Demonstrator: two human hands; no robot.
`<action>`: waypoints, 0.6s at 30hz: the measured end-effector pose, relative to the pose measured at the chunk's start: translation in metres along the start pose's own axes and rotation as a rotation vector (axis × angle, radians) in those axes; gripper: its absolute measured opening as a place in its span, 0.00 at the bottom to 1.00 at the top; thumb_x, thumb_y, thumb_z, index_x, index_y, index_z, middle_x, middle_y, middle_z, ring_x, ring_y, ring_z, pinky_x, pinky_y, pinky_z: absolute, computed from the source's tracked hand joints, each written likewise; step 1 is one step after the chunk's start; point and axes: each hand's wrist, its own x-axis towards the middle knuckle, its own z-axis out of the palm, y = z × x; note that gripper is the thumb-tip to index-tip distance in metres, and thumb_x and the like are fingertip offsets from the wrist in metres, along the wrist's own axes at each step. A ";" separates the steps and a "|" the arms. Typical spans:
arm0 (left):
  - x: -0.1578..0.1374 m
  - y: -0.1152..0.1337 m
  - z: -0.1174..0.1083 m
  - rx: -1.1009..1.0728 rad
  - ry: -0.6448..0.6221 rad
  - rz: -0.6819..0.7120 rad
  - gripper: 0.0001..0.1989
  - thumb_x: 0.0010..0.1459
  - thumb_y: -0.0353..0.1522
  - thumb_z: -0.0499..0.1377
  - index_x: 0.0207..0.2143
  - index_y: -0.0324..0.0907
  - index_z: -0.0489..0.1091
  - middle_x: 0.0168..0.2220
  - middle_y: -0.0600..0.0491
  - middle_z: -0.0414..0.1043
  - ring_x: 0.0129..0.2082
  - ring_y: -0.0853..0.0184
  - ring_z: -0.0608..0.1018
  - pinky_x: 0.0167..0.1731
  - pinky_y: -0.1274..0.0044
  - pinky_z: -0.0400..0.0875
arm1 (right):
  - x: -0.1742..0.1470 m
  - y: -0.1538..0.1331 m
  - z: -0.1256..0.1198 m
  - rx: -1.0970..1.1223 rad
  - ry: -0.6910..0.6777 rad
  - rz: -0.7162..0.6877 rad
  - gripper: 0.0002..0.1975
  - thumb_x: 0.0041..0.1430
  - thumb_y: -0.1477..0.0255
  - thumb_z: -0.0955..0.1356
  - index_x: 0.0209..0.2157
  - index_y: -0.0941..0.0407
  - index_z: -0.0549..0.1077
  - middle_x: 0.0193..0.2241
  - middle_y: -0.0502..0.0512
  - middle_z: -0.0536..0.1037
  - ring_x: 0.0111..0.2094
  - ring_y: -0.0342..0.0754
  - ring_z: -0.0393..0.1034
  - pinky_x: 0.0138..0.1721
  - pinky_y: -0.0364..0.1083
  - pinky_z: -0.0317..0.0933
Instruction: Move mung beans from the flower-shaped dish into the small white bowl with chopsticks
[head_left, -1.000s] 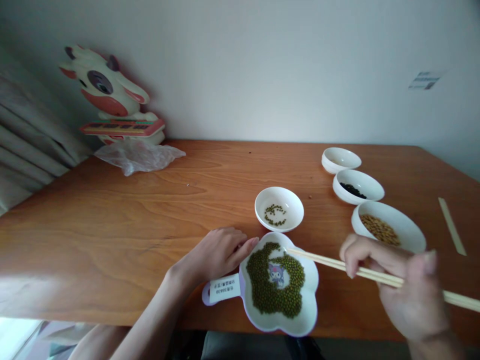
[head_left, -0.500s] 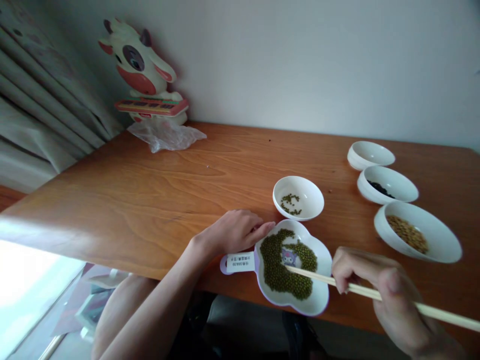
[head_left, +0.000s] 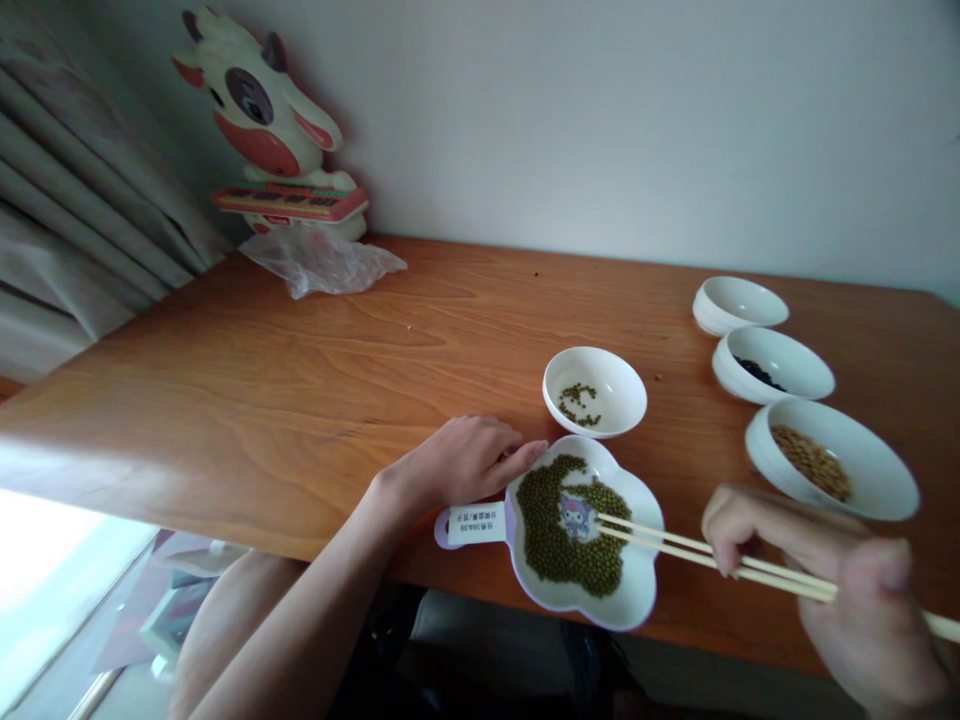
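A white flower-shaped dish (head_left: 639,580) with a lilac rim and a short handle holds many green mung beans (head_left: 551,550), spread around a cartoon print on its bottom. My left hand (head_left: 469,460) is at the dish's upper left rim, its thumb along the edge and its other fingers curled down beside it, partly hidden. Held in my right hand (head_left: 810,570), a pair of light wooden chopsticks (head_left: 675,549) reaches into the dish. Their tips are slightly apart beside the print, with no bean visible between them. Just behind stands a white bowl (head_left: 626,390) with some green beans.
At the right, white bowls hold tan beans or grains (head_left: 810,462) and dark beans (head_left: 757,373); the farthest white bowl (head_left: 739,303) shows nothing inside. A cow toy keyboard (head_left: 289,200) and a crumpled plastic bag (head_left: 326,262) occupy the back left of the wooden table (head_left: 315,390).
My right hand has drawn back to the right, and the chopstick tips have moved right off the beans. Both sticks now show separately. My left hand stays at the rim.
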 end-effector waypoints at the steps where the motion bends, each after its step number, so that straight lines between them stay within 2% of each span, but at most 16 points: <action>1: 0.000 0.000 0.000 -0.012 0.003 -0.001 0.33 0.78 0.49 0.40 0.34 0.41 0.77 0.34 0.48 0.81 0.33 0.63 0.79 0.35 0.71 0.65 | 0.000 0.000 0.000 0.000 -0.002 -0.001 0.45 0.62 0.33 0.43 0.27 0.51 0.70 0.25 0.56 0.70 0.27 0.53 0.64 0.29 0.51 0.57; 10: 0.000 -0.002 0.002 -0.039 -0.006 -0.014 0.33 0.78 0.50 0.41 0.37 0.40 0.78 0.36 0.46 0.81 0.36 0.61 0.81 0.38 0.70 0.68 | -0.001 0.012 -0.003 -0.014 -0.100 0.030 0.47 0.59 0.32 0.40 0.28 0.52 0.70 0.26 0.57 0.72 0.28 0.54 0.65 0.30 0.52 0.57; 18: 0.001 -0.004 0.004 -0.012 -0.006 0.000 0.33 0.78 0.49 0.40 0.37 0.41 0.77 0.36 0.47 0.81 0.35 0.61 0.80 0.37 0.71 0.66 | 0.004 0.016 -0.001 -0.018 -0.086 -0.012 0.45 0.64 0.35 0.41 0.27 0.52 0.71 0.25 0.57 0.72 0.27 0.53 0.64 0.30 0.51 0.57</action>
